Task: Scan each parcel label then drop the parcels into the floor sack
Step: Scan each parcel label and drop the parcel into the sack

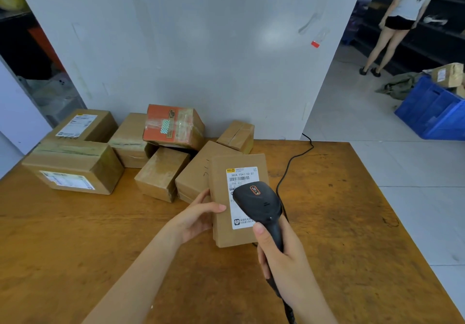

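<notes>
A flat brown parcel [221, 223] with a white barcode label [241, 175] is held just above the wooden table [75, 248]. My left hand [198, 216] grips its left edge, thumb on top. My right hand [279, 250] is closed around the handle of a black barcode scanner [259, 201], whose head hovers over the label and hides its middle. Several other brown parcels [161, 172] lie piled at the table's far side, one with an orange top [173, 126]. No floor sack is in view.
The scanner's black cable [289, 165] runs across the table toward the grey wall [201, 47]. A blue crate [435, 112] holding parcels stands on the tiled floor at right. A person stands by dark shelves at far right.
</notes>
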Demonstrator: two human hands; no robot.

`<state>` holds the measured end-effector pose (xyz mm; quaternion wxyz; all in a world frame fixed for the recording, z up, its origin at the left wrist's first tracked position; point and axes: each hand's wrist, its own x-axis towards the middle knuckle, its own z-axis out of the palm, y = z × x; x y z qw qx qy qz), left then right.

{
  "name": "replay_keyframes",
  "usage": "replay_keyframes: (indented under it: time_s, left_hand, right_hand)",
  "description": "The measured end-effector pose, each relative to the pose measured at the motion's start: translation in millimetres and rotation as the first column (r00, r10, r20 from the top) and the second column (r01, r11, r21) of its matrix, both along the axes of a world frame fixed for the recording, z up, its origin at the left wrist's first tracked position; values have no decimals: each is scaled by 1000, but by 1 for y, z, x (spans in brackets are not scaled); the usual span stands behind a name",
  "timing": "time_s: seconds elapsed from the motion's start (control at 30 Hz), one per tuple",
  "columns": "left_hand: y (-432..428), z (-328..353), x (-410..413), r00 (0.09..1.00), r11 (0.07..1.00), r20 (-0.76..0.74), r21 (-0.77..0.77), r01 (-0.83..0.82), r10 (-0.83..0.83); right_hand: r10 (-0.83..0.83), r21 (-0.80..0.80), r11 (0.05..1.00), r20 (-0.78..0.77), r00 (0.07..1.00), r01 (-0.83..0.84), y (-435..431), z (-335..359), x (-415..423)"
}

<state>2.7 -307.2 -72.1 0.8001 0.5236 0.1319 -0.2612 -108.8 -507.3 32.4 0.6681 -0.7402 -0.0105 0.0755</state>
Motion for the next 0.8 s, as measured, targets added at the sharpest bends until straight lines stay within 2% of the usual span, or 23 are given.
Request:
replay_keyframes:
  time_s: [0.13, 0.7, 0.8]
  left_hand:
    - [1, -3, -2, 1000, 1000, -1, 1, -25, 25]
    - [4, -11, -1, 999, 999, 2, 13, -33, 33]
    - [7, -12, -3, 999, 999, 7, 9, -33, 33]
  right_hand:
    - [-64, -29, 998, -25, 998, 64, 9, -3, -5]
    - [-82, -64, 995, -7, 997, 81, 16, -7, -5]
    - [-163, -119, 979, 45, 986, 167, 9, -15, -1]
